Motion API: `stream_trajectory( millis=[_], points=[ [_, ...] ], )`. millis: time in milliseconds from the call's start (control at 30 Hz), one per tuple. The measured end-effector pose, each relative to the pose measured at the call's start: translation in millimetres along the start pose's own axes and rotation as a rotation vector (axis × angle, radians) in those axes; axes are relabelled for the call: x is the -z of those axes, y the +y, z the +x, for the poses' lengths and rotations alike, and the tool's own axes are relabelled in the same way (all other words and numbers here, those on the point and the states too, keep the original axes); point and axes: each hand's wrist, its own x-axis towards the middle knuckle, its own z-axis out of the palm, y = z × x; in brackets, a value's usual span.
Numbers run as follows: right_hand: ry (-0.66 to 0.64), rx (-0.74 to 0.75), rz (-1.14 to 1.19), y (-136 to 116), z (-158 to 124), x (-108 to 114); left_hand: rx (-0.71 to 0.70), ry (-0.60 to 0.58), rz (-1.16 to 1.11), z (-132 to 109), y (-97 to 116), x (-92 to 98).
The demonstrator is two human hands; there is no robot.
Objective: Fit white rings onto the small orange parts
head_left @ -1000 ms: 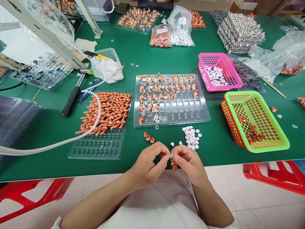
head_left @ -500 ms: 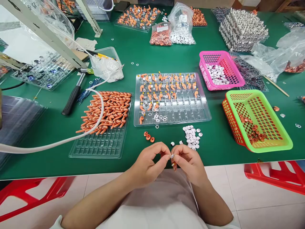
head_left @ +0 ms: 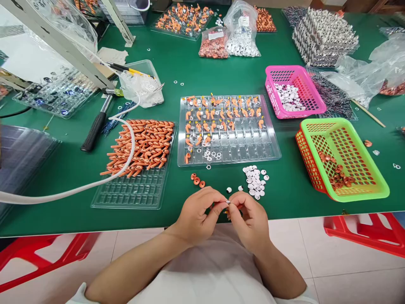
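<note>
My left hand (head_left: 200,215) and my right hand (head_left: 249,219) meet at the table's front edge, fingertips together. Both pinch a tiny silvery part (head_left: 228,202), mostly covered by the fingers. A bit of something yellow-orange (head_left: 226,212) shows below the right fingers. Just beyond the hands lie a few copper-coloured cups (head_left: 196,181) and a cluster of white discs (head_left: 255,180). Farther back is a clear compartment tray (head_left: 247,145) partly filled with orange curved pieces (head_left: 198,114). Loose white rings (head_left: 208,155) lie in its front left part.
On the left, a second tray (head_left: 126,195) carries stacked copper-coloured stems, crossed by a white hose (head_left: 131,147). A hammer (head_left: 95,131) lies beyond it. To the right stand a pink basket (head_left: 316,99) with white discs and a green basket (head_left: 376,177) with copper-coloured cups. Bags (head_left: 213,44) stand behind.
The pinched part has turned between my fingertips and shows less of its face. Both hands have shifted slightly up, and the right fingers have closed in. Things on the table stay put.
</note>
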Motion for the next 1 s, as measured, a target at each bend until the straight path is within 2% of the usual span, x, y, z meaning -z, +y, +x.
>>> stream_trajectory(
  millis=[100,167,333,433,767,1000],
  points=[
    [0.023,0.075,-0.023,1.8,-0.2,-2.6,-0.041,0.043,0.011,-0.1,-0.7,-0.1],
    [0.034,0.074,-0.025,1.8,0.5,-1.8,-0.032,0.044,-0.018,0.0,-0.8,1.6],
    [-0.001,-0.061,0.074,-0.4,3.6,4.9,0.113,-0.077,-0.126,2.5,1.0,8.2],
    [0.002,-0.112,0.129,-0.2,4.3,7.8,0.170,-0.093,-0.108,4.5,3.6,9.7],
    [0.008,-0.162,0.106,1.2,3.0,7.3,0.162,-0.066,-0.016,7.9,7.0,4.3],
    [-0.062,-0.263,0.219,1.3,3.6,11.8,0.161,-0.167,-0.056,7.4,8.2,8.0]
  ],
)
